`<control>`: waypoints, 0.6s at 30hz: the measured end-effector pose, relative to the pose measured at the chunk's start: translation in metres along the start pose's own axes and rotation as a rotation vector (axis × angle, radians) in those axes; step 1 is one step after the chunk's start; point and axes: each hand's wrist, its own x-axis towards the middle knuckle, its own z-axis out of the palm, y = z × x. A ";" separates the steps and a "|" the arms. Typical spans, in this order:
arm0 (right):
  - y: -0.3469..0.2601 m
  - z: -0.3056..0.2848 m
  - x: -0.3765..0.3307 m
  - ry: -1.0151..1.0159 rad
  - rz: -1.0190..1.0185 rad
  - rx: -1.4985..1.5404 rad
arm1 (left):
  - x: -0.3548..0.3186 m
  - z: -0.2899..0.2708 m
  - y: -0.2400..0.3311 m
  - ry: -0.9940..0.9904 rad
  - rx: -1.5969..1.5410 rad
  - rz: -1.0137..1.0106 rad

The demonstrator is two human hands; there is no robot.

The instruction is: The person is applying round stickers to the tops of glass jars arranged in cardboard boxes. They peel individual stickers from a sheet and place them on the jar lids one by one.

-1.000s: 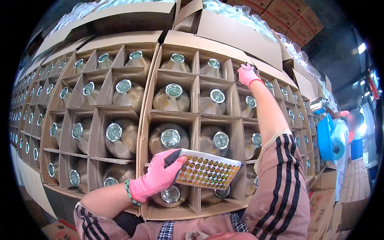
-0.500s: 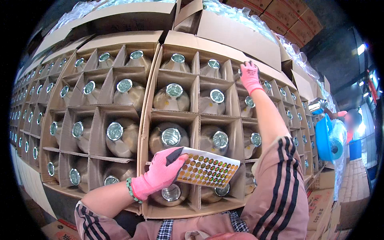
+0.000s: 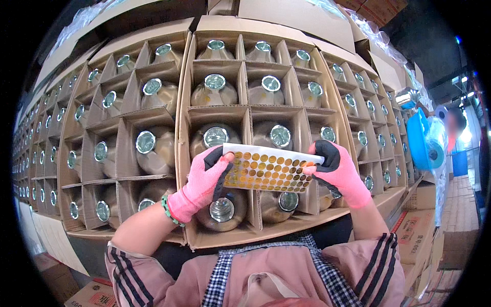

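A white sheet of round gold stickers [image 3: 268, 171] is held between my hands, above the near part of a divided cardboard box [image 3: 276, 233]. My left hand [image 3: 197, 179], in a pink glove with dark fingers, grips the sheet's left end with the thumb on top. My right hand [image 3: 340, 171], gloved the same way, is closed at the sheet's right end, thumb and finger pinching near its corner. Whether a loose sticker is in that pinch cannot be made out. Beneath the sheet, silvery-brown glass bottles [image 3: 215, 92] with round open mouths stand upright, one per compartment.
More divided boxes of bottles stand on the left [image 3: 146, 148] and right [image 3: 360, 140]. Raised flaps [image 3: 291, 18] line the far side. At the right are a blue basin [image 3: 418, 138], a clear plastic roll [image 3: 436, 153], stacked cartons [image 3: 417, 230] and another person [image 3: 452, 128].
My right hand has come back from a bottle at the far right of the box to the sticker sheet. The sheet has risen slightly in view, and my head view has shifted.
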 end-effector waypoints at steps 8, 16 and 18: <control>-0.020 0.002 -0.007 -0.003 -0.013 0.042 | 0.000 0.004 0.004 -0.006 -0.006 0.050; -0.005 0.019 -0.026 0.285 0.104 0.370 | -0.006 -0.005 -0.004 -0.125 -0.078 -0.001; 0.000 0.020 -0.028 0.319 0.017 0.368 | -0.008 0.003 0.003 -0.160 -0.236 -0.077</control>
